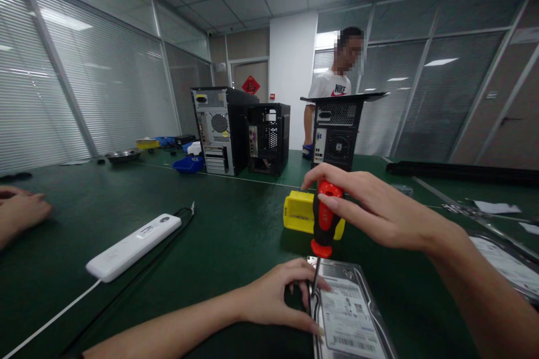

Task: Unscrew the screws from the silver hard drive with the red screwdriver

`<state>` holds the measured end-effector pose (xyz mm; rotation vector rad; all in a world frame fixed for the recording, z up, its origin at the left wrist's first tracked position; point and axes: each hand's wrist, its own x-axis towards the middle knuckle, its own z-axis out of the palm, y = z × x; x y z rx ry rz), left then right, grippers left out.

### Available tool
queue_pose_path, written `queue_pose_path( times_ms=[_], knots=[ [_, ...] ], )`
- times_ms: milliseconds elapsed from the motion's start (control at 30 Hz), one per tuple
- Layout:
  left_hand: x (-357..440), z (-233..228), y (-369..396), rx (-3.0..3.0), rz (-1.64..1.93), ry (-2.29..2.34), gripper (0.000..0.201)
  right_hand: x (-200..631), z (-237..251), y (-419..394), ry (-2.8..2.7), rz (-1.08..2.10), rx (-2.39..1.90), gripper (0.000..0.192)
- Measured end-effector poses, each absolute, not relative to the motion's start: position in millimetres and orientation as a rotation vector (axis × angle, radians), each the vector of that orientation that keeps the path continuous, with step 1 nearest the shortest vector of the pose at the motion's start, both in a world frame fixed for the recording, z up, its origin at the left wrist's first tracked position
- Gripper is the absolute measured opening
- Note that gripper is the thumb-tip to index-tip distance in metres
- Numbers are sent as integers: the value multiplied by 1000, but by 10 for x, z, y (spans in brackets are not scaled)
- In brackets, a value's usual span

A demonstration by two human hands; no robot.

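Note:
My right hand (370, 202) grips a red and black screwdriver (326, 210) by its handle, thumb and fingers around the upper part. The screwdriver stands nearly upright, its shaft reaching down to the left edge of a silver hard drive (351, 314) with a white label. Resting at that edge, my left hand (282, 291) steadies the hard drive, its thumb and fingertips on the top face around the shaft. The screwdriver's tip is too small to make out. Just behind the drive lies a yellow plastic bin (298, 213), partly hidden by the screwdriver.
A white power strip (135, 247) with its cable lies on the green table (236, 235). Three computer cases (223, 129) stand farther back, near a blue bin (188, 164). Another person's hands (23, 213) rest at the left; a person (330, 84) stands behind. Another hard drive (507, 263) lies right.

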<state>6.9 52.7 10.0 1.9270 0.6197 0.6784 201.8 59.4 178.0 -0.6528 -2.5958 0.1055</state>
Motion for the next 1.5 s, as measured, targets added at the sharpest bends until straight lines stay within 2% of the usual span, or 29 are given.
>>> queue_pose_path(
  times_ms=[233,467,700,833,967,1233,1500],
  knots=[
    [72,102,534,1933,678,627,62,1981,1787,616,-2584,34,-771,37],
    [74,97,531,1943,671,626,63,2051,1790,644,-2605,140,-785,25],
    [69,80,536,1951,670,631,63,2007,1772,658,-2555,-18,-843,40],
    [62,84,541,1955,665,629,62,2035,1805,618,-2581,148,-720,34],
    [58,80,541,1956,668,619,62,2039,1824,593,-2563,262,-667,36],
    [67,88,535,1923,673,614,62,2025,1811,625,-2557,-13,-746,42],
    [74,96,533,1951,677,642,62,2095,1840,625,-2592,191,-691,32]
  ],
)
